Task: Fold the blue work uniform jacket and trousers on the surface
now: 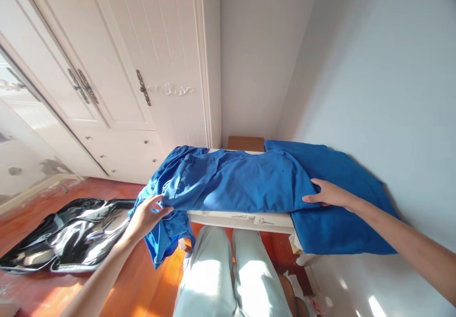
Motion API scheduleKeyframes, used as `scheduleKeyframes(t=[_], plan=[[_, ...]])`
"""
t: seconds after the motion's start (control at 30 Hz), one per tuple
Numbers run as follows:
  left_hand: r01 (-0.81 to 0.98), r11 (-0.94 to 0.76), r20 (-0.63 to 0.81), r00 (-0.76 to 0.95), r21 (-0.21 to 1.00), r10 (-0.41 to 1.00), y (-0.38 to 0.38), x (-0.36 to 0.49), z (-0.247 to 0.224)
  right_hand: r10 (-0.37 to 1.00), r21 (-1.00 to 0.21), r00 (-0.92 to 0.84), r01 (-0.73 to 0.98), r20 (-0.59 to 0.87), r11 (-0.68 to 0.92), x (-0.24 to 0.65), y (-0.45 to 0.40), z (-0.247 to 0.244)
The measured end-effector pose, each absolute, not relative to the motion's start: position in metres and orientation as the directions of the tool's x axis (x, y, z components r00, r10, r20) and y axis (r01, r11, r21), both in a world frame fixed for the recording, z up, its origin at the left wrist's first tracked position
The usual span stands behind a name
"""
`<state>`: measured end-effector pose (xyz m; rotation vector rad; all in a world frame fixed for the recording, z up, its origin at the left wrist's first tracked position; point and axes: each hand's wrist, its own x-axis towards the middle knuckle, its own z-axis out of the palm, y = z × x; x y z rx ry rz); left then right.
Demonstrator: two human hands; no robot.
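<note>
Head view: I have the blue garment (245, 184) stretched across a narrow white surface (213, 219), between the two hands and a little beyond them. The left hand (147, 215) is half curled at its near left corner, thumb and forefinger at the cloth; the right hand (329, 194) has thumb and fingers parted at the opposite end. From here I can't tell whether either one truly pinches the fabric or only rests against it.

What worries me most is overhang. Beside and below the left hand, a bunched blue portion (167, 234) droops over the edge toward the floor (156, 293); I can't tell whether it belongs to the same piece. If it is loose, its weight could drag the corner out of a light hold. Under the right hand and past it, a broader blue cloth (342, 231) spreads out, and fingers that catch both layers could pull the lower one along and skew the upper.

The garment nearly fills the depth of the surface, so a tug toward the body could tip its near edge onto the pale trousers (221, 279). Uneven tension between the hands could deepen the creases running across the middle.
</note>
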<state>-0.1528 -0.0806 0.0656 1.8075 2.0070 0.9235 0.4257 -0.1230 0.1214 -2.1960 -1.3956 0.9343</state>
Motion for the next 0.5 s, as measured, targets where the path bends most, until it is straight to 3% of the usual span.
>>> scheduleKeyframes(t=[0.1,0.27,0.37,0.5], plan=[[0.748,-0.023,0.252,-0.194,0.663,0.948,-0.072,-0.151,0.071,0.937,-0.718,0.301,0.612,-0.175,-0.331,0.424,-0.129,0.11],[0.747,0.007,0.305,-0.28,0.665,0.91,-0.049,-0.162,0.081,0.935,-0.725,0.355,0.648,0.02,-0.231,0.439,-0.131,0.116],[0.738,0.132,0.221,-0.36,0.662,0.906,-0.039,-0.166,0.076,0.92,-0.795,0.393,0.554,-0.012,-0.247,0.458,-0.132,0.114],[0.724,0.166,0.177,-0.372,0.67,0.911,-0.04,-0.166,0.065,0.92,-0.813,0.321,0.459,-0.224,-0.358,0.485,-0.133,0.094]])
